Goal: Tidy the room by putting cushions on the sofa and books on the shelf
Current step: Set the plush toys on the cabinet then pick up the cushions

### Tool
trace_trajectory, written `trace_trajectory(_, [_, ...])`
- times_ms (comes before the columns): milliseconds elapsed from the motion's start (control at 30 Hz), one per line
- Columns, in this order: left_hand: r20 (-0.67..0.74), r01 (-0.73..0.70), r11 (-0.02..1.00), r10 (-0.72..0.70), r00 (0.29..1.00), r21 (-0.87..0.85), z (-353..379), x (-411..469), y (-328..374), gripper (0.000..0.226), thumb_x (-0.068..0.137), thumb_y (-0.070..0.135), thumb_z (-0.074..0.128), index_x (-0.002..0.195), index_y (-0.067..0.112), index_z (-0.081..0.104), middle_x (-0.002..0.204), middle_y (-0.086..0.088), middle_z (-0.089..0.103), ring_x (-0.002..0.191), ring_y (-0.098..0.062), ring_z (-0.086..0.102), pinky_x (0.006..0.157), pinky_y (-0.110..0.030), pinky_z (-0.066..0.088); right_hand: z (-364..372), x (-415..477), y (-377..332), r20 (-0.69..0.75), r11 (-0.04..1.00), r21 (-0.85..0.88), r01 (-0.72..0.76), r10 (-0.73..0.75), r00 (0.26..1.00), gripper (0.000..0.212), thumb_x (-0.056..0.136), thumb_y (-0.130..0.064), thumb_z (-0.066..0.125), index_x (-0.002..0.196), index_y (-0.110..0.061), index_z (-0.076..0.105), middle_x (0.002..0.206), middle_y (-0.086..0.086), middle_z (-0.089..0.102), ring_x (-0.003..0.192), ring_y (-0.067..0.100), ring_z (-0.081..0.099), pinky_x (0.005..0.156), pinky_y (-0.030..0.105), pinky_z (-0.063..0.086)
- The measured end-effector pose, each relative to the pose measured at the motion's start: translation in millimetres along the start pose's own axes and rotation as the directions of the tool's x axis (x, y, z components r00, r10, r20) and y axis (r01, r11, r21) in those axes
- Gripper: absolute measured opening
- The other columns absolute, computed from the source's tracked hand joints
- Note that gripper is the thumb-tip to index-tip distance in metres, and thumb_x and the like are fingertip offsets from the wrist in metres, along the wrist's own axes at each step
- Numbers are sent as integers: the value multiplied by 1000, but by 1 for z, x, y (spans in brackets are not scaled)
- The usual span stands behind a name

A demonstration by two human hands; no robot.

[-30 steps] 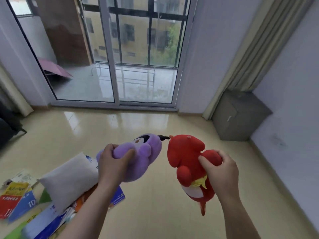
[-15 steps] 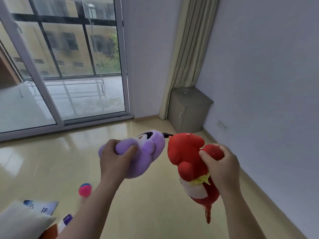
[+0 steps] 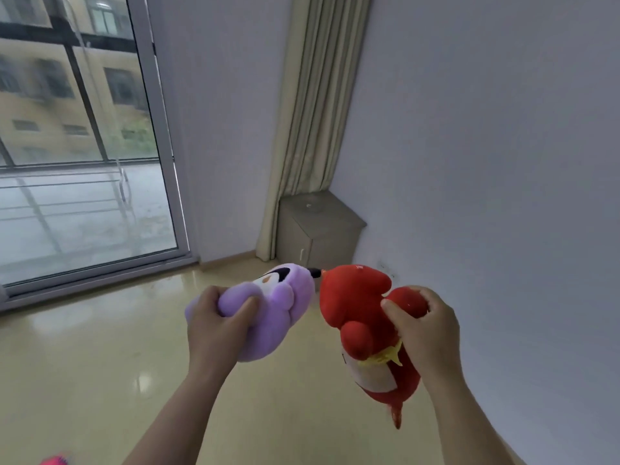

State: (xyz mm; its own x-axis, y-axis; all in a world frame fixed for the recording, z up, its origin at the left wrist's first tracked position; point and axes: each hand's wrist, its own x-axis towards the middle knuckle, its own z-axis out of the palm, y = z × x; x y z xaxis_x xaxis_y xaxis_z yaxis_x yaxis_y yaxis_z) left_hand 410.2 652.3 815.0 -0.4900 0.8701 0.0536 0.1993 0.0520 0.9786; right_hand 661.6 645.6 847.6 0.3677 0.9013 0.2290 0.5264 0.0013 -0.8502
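Note:
My left hand (image 3: 214, 325) grips a purple plush toy (image 3: 278, 313) with a white and black face, held above the floor at centre. My right hand (image 3: 424, 330) grips a red plush toy (image 3: 355, 307) with a white belly and a yellow collar; it hangs down with its tail pointing at the floor. The two toys almost touch at their tops. No sofa, shelf, cushion or book shows in this view.
A small grey cabinet (image 3: 318, 229) stands in the corner under a beige curtain (image 3: 308, 112). A sliding glass door (image 3: 84, 146) fills the left. A white wall (image 3: 486, 162) runs along the right. A pink spiky object (image 3: 55, 460) peeks in at the bottom left on the glossy floor (image 3: 100, 364).
The view has swung to the right: the white cushion and the books on the floor have left the frame, and the corner cabinet and right wall are nearer. Both hands keep their toys.

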Motion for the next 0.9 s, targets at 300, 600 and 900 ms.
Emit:
trace_trajectory(300, [-10,-44,999,44,999,11,72,106,14,34,59,40,63,78,13,55,76,-5,63,65,-16,54,57,-30,42,40,116,9,-41,999,21,-33,34,999,21,83,-28,71,101,-20,63,94,-4,67,89,18,63,82,38,55])
trace_trajectory(600, [-11,-123,992,124,992,37,187,230,37,33,60,43,63,77,16,55,75,-2,60,64,-14,53,54,-27,38,83,283,33,-67,997,79,-10,15,998,16,84,-26,71,96,-22,61,92,-5,66,86,16,62,78,34,53])
trace_trajectory(900, [17,-123,992,123,992,15,297,340,51,34,58,45,66,75,18,54,73,-2,59,62,-15,52,55,-28,40,112,432,59,-71,996,92,-17,24,997,18,83,-27,72,96,-23,60,89,-9,64,83,6,59,65,19,43])
